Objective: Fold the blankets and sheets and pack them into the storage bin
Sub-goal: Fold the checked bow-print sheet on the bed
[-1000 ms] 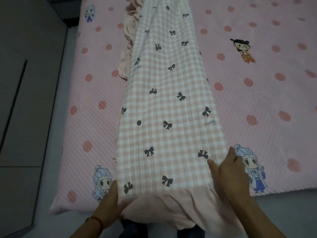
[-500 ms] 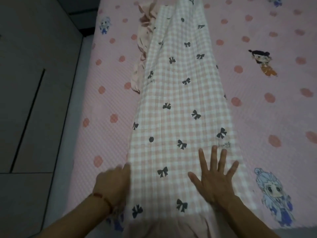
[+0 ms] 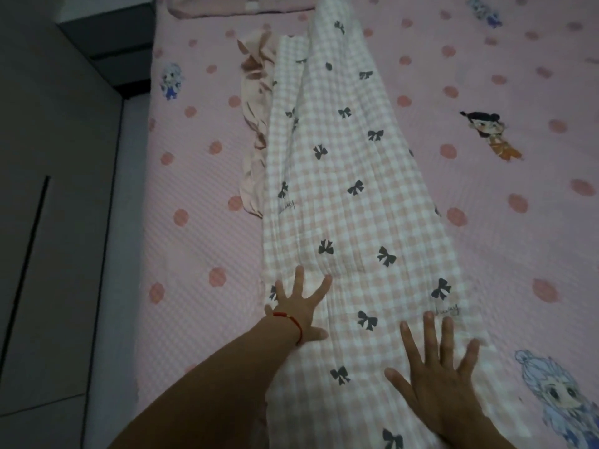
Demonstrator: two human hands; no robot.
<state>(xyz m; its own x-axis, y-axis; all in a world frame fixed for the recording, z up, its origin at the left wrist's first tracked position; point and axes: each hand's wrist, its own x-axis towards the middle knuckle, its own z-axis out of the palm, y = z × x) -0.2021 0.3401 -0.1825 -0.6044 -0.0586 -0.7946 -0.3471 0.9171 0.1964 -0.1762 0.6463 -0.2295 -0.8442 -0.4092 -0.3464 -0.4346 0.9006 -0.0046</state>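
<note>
Head view shows the checked blanket (image 3: 350, 205) folded into a long strip lying lengthwise on the pink bed sheet (image 3: 518, 254); crosswise folds and packing seem left, and no storage bin is visible. Left hand (image 3: 299, 306) and right hand (image 3: 437, 384) press flat on its near end, fingers spread, gripping nothing.

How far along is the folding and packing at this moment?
Done: the checked blanket with black bows already lies folded into a long narrow strip on the pink bed sheet. In hand: the left hand and right hand press flat on its near end, fingers spread, smoothing it. Left: folding the strip shorter and packing it; no storage bin is in view.
</note>
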